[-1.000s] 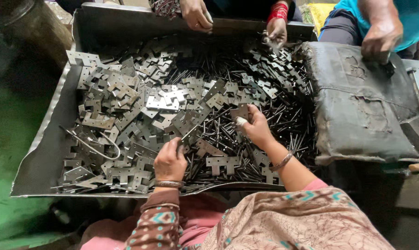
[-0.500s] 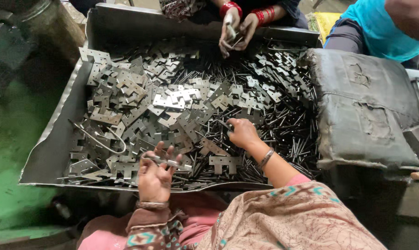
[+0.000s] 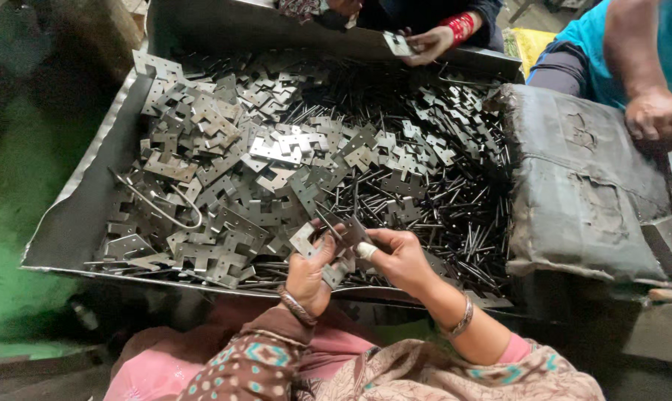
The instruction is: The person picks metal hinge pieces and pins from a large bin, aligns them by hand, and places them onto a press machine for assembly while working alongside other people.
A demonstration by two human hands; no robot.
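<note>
Hinge plates [image 3: 328, 249] pinched between left hand [image 3: 310, 271] and right hand [image 3: 399, 256], both raised above tray [image 3: 76, 223].

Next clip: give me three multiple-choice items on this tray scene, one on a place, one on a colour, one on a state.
1. Where are the person's two hands?
A. At the tray's near edge
B. On the grey cushion
C. Outside the tray's left wall

2. What colour are the bangles on the co-worker's wrist at the far edge?
A. Green
B. Red
C. White

3. What is the left hand doing?
A. Lying flat and empty
B. Holding a notched metal plate
C. Gripping the wire loop

Answers: 1 A, the left hand and right hand meet above the tray rim; 2 B, the bangles are red; 3 B, a plate sits in its fingers.
</note>
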